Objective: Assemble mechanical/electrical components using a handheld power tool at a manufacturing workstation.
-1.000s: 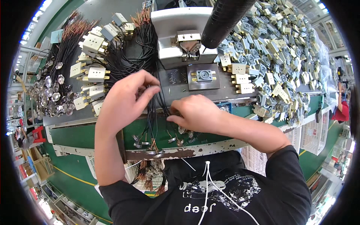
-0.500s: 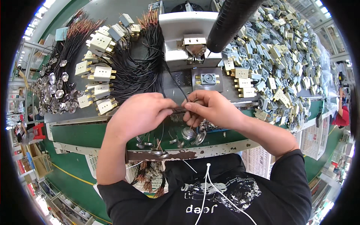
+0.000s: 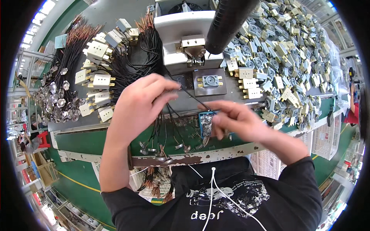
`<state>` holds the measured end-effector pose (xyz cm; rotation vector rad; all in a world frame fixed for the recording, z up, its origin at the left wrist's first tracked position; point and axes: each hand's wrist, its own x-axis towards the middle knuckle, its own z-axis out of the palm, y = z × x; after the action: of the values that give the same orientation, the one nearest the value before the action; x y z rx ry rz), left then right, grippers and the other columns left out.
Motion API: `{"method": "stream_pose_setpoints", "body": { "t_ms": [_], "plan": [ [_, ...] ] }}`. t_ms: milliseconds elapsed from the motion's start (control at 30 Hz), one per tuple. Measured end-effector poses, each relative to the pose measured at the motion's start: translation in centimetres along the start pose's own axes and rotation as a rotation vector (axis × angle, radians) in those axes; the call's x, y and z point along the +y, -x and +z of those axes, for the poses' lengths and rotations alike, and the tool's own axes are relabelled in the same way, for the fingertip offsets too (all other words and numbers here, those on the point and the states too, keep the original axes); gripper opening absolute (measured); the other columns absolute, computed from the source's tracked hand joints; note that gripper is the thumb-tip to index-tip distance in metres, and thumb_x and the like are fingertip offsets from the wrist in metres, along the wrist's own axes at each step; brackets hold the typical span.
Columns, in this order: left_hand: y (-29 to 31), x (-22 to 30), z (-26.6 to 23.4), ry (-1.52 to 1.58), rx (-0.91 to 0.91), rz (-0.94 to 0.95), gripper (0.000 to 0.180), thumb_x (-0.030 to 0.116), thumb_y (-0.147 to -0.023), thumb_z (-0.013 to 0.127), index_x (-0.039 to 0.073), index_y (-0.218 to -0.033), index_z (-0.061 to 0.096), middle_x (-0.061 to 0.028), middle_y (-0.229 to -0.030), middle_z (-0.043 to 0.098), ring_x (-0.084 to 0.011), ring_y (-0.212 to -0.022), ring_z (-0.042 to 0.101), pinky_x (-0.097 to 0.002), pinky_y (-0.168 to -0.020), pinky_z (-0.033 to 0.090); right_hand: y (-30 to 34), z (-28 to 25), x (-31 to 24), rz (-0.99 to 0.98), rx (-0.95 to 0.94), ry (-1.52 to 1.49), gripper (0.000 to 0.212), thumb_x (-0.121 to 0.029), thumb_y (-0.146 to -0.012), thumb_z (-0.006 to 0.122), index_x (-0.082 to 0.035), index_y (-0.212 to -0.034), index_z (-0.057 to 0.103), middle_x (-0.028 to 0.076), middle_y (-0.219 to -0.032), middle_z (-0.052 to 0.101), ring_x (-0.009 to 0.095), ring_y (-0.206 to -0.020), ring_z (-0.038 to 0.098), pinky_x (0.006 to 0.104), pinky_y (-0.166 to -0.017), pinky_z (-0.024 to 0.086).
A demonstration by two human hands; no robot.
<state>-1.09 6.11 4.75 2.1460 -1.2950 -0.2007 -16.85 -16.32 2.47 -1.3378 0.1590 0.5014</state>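
Note:
My left hand [image 3: 143,103] hovers over the front edge of the bench, slightly blurred, thumb and forefinger apart with nothing seen between them. A black wire [image 3: 191,94] slants from the wire bundle to my right hand [image 3: 239,120], whose bent fingers close on its end; the fingertips are partly smeared. Under those fingers stands a small blue box [image 3: 201,122] of tiny silvery parts. A grey square socket part with brass terminals [image 3: 210,81] sits on a metal block [image 3: 211,91] behind my right hand. Several black wires with round metal caps [image 3: 161,157] hang beside my left hand.
A white press [image 3: 185,27] with a black lever [image 3: 227,27] stands at the back. Cream connector blocks [image 3: 101,80] and black wires [image 3: 131,71] lie left of it. A large heap of grey and cream parts [image 3: 277,57] covers the right. Loose springs [image 3: 192,134] lie near the front.
My hands have moved apart, the left up and leftward, the right rightward and slightly down. The blue box is uncovered, and the metal caps below my right hand no longer show.

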Motion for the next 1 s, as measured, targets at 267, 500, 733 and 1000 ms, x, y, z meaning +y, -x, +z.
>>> {"method": "stream_pose_setpoints", "body": {
  "t_ms": [267,500,733,1000],
  "plan": [
    [-4.5,0.4,4.4,0.002,0.105,0.108,0.018,0.012,-0.085,0.075,0.006,-0.097,0.063,-0.0084,-0.086,0.067,-0.0300,-0.081,0.068,-0.0400,-0.073,0.054,-0.3,-2.7,1.6,-0.167,0.027,0.705,0.040,-0.017,-0.100,0.068,-0.006,-0.138,0.064,0.017,-0.104,0.075,0.018,-0.087,0.072,0.0332,-0.083,0.055],
    [-5.4,-0.3,6.3,-0.187,0.056,0.280,0.010,0.012,-0.087,0.071,0.007,-0.094,0.065,-0.0067,-0.085,0.066,-0.0267,-0.085,0.068,-0.0401,-0.077,0.054,0.0,-1.9,3.2,-0.193,0.083,0.527,0.031,-0.012,-0.098,0.070,0.001,-0.126,0.065,0.014,-0.102,0.076,0.017,-0.090,0.071,0.0331,-0.083,0.055],
    [-5.5,0.3,6.4,-0.176,-0.016,0.183,0.010,0.013,-0.089,0.069,0.006,-0.096,0.066,-0.0080,-0.094,0.066,-0.0281,-0.087,0.068,-0.0403,-0.075,0.055,-0.1,-2.1,3.7,-0.058,0.027,0.287,0.029,-0.008,-0.099,0.069,0.001,-0.127,0.065,0.007,-0.106,0.074,0.013,-0.093,0.069,0.0306,-0.085,0.056],
    [-4.6,1.5,4.4,-0.099,0.012,0.197,0.020,0.021,-0.090,0.072,0.007,-0.103,0.066,-0.0076,-0.098,0.066,-0.0295,-0.091,0.067,-0.0418,-0.080,0.054,1.7,-2.8,2.7,-0.212,0.062,0.063,0.048,0.002,-0.093,0.072,0.000,-0.138,0.054,0.007,-0.116,0.068,0.014,-0.108,0.065,0.0320,-0.098,0.053]
  ]
}}
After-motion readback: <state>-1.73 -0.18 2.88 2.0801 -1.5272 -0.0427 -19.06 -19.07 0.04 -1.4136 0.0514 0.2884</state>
